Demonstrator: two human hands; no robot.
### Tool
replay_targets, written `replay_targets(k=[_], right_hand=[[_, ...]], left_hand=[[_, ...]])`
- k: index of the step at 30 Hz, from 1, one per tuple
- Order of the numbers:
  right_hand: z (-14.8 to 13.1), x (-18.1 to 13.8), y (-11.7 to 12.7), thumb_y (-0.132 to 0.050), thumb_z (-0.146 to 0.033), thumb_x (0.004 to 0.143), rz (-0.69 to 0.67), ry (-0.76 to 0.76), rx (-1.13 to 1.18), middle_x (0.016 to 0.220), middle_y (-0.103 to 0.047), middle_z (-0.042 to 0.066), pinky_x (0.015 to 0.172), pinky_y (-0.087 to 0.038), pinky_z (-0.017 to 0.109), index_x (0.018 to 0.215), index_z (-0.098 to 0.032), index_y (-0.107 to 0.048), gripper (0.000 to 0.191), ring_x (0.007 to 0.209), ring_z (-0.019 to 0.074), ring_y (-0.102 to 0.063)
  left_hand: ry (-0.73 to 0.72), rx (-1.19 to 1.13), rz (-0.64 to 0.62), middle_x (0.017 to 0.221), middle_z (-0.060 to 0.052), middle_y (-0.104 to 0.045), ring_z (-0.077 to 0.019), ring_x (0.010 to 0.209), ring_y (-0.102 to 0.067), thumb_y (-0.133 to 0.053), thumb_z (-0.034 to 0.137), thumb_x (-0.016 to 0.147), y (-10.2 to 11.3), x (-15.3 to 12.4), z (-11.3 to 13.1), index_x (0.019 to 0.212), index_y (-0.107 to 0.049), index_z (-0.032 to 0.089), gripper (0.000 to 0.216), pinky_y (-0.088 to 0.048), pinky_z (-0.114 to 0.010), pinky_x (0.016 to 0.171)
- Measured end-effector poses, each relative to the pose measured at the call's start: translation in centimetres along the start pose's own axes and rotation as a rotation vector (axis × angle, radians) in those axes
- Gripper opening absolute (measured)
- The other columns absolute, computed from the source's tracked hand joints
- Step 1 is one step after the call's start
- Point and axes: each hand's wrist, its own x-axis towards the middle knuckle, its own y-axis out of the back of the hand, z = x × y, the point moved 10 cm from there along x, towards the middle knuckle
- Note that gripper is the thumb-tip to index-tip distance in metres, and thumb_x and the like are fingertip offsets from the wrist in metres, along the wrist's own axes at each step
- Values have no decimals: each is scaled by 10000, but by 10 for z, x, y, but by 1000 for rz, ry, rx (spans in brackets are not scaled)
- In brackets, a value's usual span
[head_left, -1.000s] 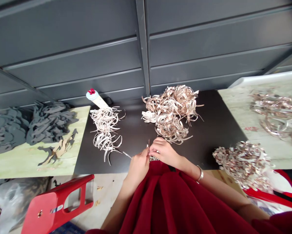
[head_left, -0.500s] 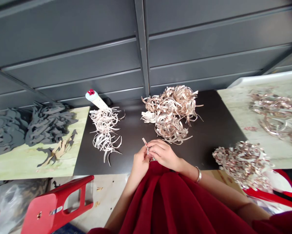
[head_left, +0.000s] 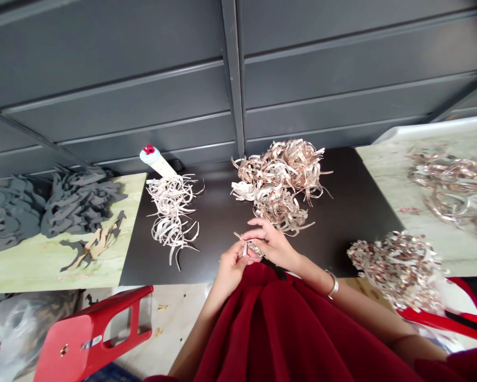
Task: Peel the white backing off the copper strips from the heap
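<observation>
white strip point(head_left: 240, 240) | diagonal, tip up-left | left hand point(head_left: 233, 269) pinching, right hand point(head_left: 272, 244) beside

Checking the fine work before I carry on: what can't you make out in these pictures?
Head view only:
- Thin pale strip: its lower end is hidden by the fingers of the left hand, so any grip on it is unclear.
- Small speckled metallic bundle: partly hidden by the right hand, and too small to read.
- Dark blue flat item: cut off by the bottom edge, below the red plastic stool.

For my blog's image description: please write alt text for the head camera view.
A person's left hand and right hand pinch a thin strip above a black tabletop, beside heaps of curled metallic-pink strips; gray cut shapes lie left.
</observation>
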Motion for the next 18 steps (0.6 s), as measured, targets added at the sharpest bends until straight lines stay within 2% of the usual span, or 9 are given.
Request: replay_targets(k=[3,6,9,11,15,18], right_hand=[[-4,-1,-5,-485,-145,851,-53,45,-27,1040,-700,45,764,-576,328,1203,-243,-431,369,886,174,-695],[-9,-2,-8,-497,-165,866,-45,91,-86,1079,-691,49,814,-568,333,1220,-250,-457,367,910,173,-690],[-9,-3,-8,-436,-147,887,-38,87,-94,1060,-705,34,790,-576,310,1236,-255,-455,366,902,158,-693],[-11,-3,-5,-393,-124,896,-58,85,-84,1050,-712,27,792,-574,299,1246,-254,-440,377,928,149,-689],[-12,-2,1,-396,-140,918,-164,61,-68,1110,-699,56,867,-540,318,1281,-240,-389,376,973,155,-680],[-14,-2,2,-400,-172,939,-233,55,-53,1172,-670,76,912,-512,339,1307,-240,-357,376,1022,165,-662]], left_hand=[[40,-53,20,689,-15,-661,-170,674,-650,-550,318,824,4,3,-4,946,-587,148,213,-493,-287,735],[9,58,70,619,-4,-651,-160,608,-624,-483,363,874,12,7,-3,989,-608,144,278,-475,-269,671],[-24,167,110,705,-30,-703,-167,647,-631,-478,344,877,17,8,-2,959,-637,155,261,-457,-259,654],[-17,160,125,755,-47,-722,-175,667,-639,-477,356,874,17,7,-4,889,-647,156,263,-452,-258,639],[-4,58,81,753,-63,-720,-179,668,-638,-477,445,869,10,5,-5,822,-642,146,345,-446,-257,616],[-6,77,48,622,-24,-663,-155,597,-603,-470,461,872,8,4,0,762,-621,154,360,-434,-246,606]])
